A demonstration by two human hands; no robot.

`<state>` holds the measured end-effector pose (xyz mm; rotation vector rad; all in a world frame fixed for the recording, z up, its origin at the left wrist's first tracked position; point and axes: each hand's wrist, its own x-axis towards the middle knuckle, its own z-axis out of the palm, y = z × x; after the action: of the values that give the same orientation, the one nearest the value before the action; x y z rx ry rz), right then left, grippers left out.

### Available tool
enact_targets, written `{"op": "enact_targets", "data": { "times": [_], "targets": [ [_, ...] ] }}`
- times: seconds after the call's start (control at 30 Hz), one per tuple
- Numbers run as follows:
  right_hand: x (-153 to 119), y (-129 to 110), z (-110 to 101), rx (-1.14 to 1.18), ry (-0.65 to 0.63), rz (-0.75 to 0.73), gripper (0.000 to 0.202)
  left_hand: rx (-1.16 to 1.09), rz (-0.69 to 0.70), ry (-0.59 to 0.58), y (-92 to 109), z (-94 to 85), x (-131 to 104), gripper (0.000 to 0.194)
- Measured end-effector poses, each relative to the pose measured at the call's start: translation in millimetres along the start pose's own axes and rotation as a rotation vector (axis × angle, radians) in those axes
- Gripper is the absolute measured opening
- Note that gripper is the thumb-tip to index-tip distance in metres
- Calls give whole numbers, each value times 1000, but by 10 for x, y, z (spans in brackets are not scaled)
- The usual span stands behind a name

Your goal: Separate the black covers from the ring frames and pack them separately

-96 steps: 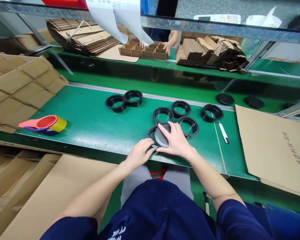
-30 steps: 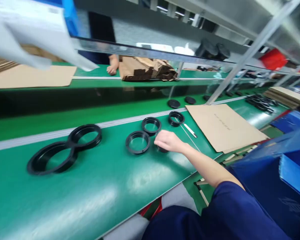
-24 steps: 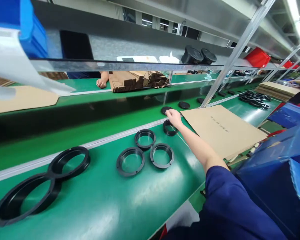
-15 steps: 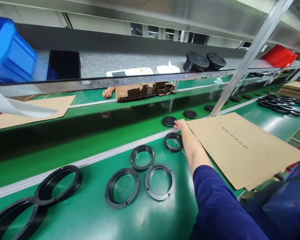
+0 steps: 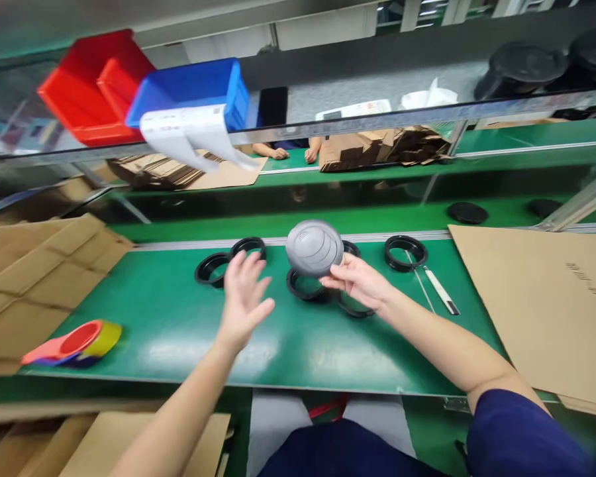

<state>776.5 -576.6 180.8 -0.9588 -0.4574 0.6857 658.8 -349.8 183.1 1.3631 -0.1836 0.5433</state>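
My right hand [image 5: 360, 279] pinches a round dark grey plastic cover [image 5: 314, 247] by its edge. It is raised above the green bench, its face with curved lines toward me. My left hand [image 5: 243, 298] is open, fingers spread, to the left of the cover and apart from it. Behind and below my hands lie black plastic rings; one ring [image 5: 302, 291] is partly hidden by the cover, another [image 5: 355, 311] by my right hand. Two rings overlap beyond my left hand, including the left one [image 5: 202, 275]. A separate ring [image 5: 402, 266] lies to the right.
A white-handled tool [image 5: 442, 291] lies by the right ring. Cardboard sheets [image 5: 536, 298] cover the right; folded cardboard [image 5: 44, 278] and a tape dispenser [image 5: 87, 339] are left. A green belt carries black discs [image 5: 467, 212]. A shelf above holds bins [image 5: 189, 89]. Another person's hands [image 5: 279, 154] show opposite.
My right hand has lifted a round cover off the belt and brought it back over the bench. My left hand has come into view, and the view has swung left.
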Motion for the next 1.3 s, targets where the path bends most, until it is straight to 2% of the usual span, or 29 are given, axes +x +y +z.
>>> {"op": "enact_targets", "data": {
  "times": [0.03,0.1,0.13,0.2,0.27,0.33,0.4,0.47,0.6,0.73,0.87,0.93,1.03,1.13,1.2,1.3],
  "targets": [
    [-128,170,155,22,-35,61,45,-125,-91,24,-3,60,-117,79],
    [-344,459,377,18,-97,165,48,-433,-327,90,-58,218,-262,76],
    [-428,566,441,-30,-117,200,49,-569,-430,132,-92,292,-308,71],
    [-549,687,491,-264,-74,178,51,-733,-529,218,-134,387,-387,60],
    [-613,694,475,-640,110,-31,53,-815,-555,255,-126,403,-472,51],
    [-625,638,450,-1000,258,-347,51,-843,-578,246,-82,377,-560,50],
    [-597,586,447,-1224,210,-587,51,-847,-619,225,-28,357,-640,51],
    [-546,578,465,-1328,82,-664,55,-842,-634,228,12,363,-699,50],
    [-457,630,502,-1344,19,-586,67,-782,-672,198,25,392,-754,53],
    [-442,586,499,-1177,-16,-489,71,-753,-738,157,-10,373,-756,61],
    [-455,498,418,-958,69,-416,69,-755,-747,146,-35,363,-718,62],
    [-465,497,367,-930,102,-401,69,-758,-766,162,-52,363,-687,62],
    [-512,568,352,-1087,58,-483,73,-754,-815,205,-94,366,-642,62],
    [-602,669,424,-1423,-186,-604,83,-743,-794,258,-149,404,-620,55],
    [-640,709,478,-1588,-295,-591,94,-742,-780,271,-187,454,-620,50],
    [-557,689,488,-1651,-297,-487,112,-714,-791,261,-238,515,-616,49]
  ]
}}
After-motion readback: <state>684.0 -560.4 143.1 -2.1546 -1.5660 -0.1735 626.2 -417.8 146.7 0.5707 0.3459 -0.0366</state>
